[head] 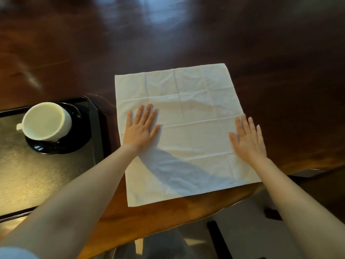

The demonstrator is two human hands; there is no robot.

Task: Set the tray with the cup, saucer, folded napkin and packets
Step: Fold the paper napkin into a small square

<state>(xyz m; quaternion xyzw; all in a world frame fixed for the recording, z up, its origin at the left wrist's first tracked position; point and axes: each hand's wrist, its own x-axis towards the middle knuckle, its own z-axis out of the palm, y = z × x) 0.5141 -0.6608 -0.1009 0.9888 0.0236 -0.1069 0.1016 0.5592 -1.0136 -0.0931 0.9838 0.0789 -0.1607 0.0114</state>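
Observation:
A white napkin (186,113) lies unfolded and flat on the dark wooden table, creased into a grid. My left hand (142,128) presses flat on its left side, fingers spread. My right hand (249,138) lies flat on its right edge, palm down. To the left stands a black tray (33,174). On the tray's far right corner a white cup (47,122) sits on a black saucer (74,144), handle pointing left. No packets are in view.
The wooden table (186,43) stretches far ahead with bright reflections. Its near edge (168,219) curves just below the napkin. Below the edge I see pale floor and a dark chair part (218,238).

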